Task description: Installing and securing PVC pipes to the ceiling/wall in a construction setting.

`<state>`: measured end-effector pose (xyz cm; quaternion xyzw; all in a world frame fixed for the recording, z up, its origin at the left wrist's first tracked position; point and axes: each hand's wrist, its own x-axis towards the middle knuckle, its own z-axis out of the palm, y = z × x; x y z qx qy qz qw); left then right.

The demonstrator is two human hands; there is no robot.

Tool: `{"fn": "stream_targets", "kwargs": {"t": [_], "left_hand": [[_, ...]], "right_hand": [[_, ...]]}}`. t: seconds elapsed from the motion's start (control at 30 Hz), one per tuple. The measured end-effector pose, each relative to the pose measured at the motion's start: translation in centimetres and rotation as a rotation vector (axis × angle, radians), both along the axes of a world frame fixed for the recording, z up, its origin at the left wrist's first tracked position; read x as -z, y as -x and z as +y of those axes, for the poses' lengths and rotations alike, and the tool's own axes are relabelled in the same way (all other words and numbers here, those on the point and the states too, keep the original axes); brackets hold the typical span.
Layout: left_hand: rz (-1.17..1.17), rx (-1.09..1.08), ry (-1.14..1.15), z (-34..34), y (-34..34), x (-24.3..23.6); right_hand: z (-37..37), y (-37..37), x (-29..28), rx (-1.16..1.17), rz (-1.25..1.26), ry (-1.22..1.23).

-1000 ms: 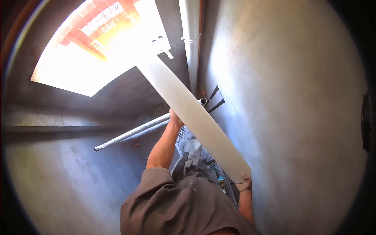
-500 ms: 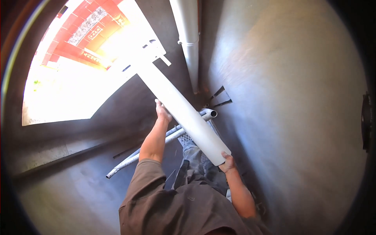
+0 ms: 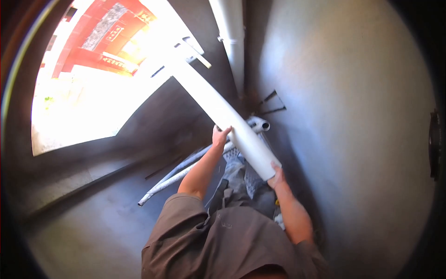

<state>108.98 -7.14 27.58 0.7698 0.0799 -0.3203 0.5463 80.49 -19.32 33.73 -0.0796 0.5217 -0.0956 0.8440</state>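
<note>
A long white board (image 3: 206, 102) runs diagonally from the bright opening at upper left down toward my lap. My left hand (image 3: 221, 135) is closed on its left edge around the middle, with the thumb against it. My right hand (image 3: 277, 175) grips its lower end. Behind the board, two metal scaffold tubes (image 3: 169, 181) lie crossed over a mesh platform (image 3: 232, 153), above my legs. Part of the platform is hidden by my body and the board.
A bright opening (image 3: 74, 102) at upper left looks onto red tiling. A white vertical pipe (image 3: 232, 56) stands in the corner. The plastered wall (image 3: 353, 130) on the right has a dark angled bracket (image 3: 274, 102). A ledge (image 3: 88, 176) runs along the left wall.
The board's lower end has moved up and a little left with my right hand. My left hand first shifted left, then back right along the board. The view has shifted slightly.
</note>
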Motion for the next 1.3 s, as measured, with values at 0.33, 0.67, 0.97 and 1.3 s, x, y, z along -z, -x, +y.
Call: {"fn": "stream_targets", "kwargs": {"t": [0.33, 0.67, 0.97, 1.3], "left_hand": [[-0.207, 0.106, -0.245, -2.8, 1.6, -5.7], [-0.376, 0.225, -0.215, 0.3, -0.9, -4.4], [-0.443, 0.754, -0.085, -5.6, -0.3, -10.0], [-0.566, 1.120, -0.008, -12.6, 9.4, -12.4]], "right_hand": [[-1.5, 6.6, -0.6, 0.001, 0.263, 0.014], [2.3, 13.8, -2.3, 0.164, 0.328, 0.091], [9.2, 19.6, 0.6, 0.637, 0.285, 0.099], [20.6, 28.9, 1.1, 0.768, 0.326, 0.154]]}}
